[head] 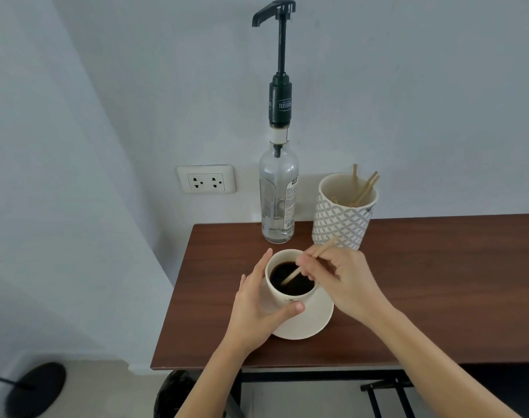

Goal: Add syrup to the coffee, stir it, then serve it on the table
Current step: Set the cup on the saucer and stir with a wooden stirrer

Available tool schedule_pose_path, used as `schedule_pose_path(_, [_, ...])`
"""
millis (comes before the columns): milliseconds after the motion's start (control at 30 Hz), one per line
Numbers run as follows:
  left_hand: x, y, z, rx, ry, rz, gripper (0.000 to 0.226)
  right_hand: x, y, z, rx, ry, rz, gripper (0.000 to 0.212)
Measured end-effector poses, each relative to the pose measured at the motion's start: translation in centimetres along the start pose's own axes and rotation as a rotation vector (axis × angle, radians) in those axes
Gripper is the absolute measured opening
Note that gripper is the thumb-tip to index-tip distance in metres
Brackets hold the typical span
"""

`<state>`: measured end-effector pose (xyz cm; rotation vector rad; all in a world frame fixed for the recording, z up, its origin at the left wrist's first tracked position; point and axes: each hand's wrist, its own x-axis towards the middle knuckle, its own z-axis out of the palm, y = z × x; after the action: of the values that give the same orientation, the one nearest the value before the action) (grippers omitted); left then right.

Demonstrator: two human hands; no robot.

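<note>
A white cup (287, 297) of black coffee stands on a white saucer (314, 324) near the left end of the brown table (438, 297). My left hand (257, 309) wraps the cup's left side, thumb on its front wall. My right hand (341, 282) pinches a wooden stir stick (296, 274) whose lower end dips into the coffee. Behind the cup, against the wall, stands a clear syrup bottle (277, 200) with a tall black pump (280, 64), its spout pointing left.
A patterned white holder (341, 218) with several wooden sticks stands right of the bottle. A wall socket (206, 179) sits left of the bottle. The table's left edge is close to the cup. A black round base (35, 387) lies on the floor.
</note>
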<state>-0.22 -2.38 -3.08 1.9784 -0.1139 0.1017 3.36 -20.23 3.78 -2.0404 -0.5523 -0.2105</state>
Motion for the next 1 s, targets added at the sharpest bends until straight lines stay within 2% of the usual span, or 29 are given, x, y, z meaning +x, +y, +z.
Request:
schedule_pose_path(100, [0.0, 0.0, 0.0, 0.005, 0.008, 0.013, 0.089, 1.0, 0.4, -0.1, -0.107, 0.036, -0.077, 0.012])
schedule_pose_path(133, [0.0, 0.0, 0.0, 0.004, 0.012, 0.016, 0.088, 1.1, 0.6, -0.5, -0.189, 0.044, -0.090, 0.016])
schedule_pose_path(233, [0.0, 0.0, 0.0, -0.006, 0.023, 0.015, 0.086, 0.5, 1.0, -1.8, -0.338, 0.058, -0.060, 0.050])
schedule_pose_path(267, [0.0, 0.0, 0.0, -0.007, 0.025, 0.017, 0.086, 0.1, 1.1, -2.0, -0.332, 0.059, -0.043, 0.048])
schedule_pose_path(367, [0.0, -0.2, 0.0, -0.012, 0.027, 0.025, 0.085, -0.7, 0.6, -1.6, -0.181, -0.004, 0.010, 0.023])
schedule_pose_path(467, [0.0, -0.4, -0.1, -0.027, 0.028, 0.035, 0.086, 0.0, 0.0, -0.2, -0.130, -0.011, -0.027, 0.015])
schedule_pose_path(633, [0.0, -0.4, 0.0, -0.024, 0.033, 0.034, 0.085, 0.7, 1.4, -1.6, -0.292, 0.115, -0.037, 0.019])
schedule_pose_path(700, [0.0, -0.5, 0.0, -0.028, 0.040, 0.025, 0.085, 0.1, 1.3, -2.3, -0.318, 0.106, -0.003, 0.026])
schedule_pose_path(800, [0.0, -0.6, 0.0, -0.028, 0.031, 0.025, 0.088, -0.2, 0.4, -1.2, -0.145, 0.003, 0.025, 0.029])
schedule_pose_path(867, [-0.1, -0.6, 0.1, -0.023, 0.025, 0.028, 0.089, 0.2, 0.2, 0.0, -0.108, 0.015, -0.009, 0.025])
schedule_pose_path(933, [-0.1, -0.6, 0.0, -0.023, 0.031, 0.026, 0.089, 0.7, 0.6, -0.1, -0.179, 0.081, -0.036, 0.022])
schedule_pose_path(1000, [0.0, -0.6, 0.0, -0.018, 0.043, 0.024, 0.088, 0.9, 1.3, -1.1, -0.298, 0.138, -0.017, 0.029])
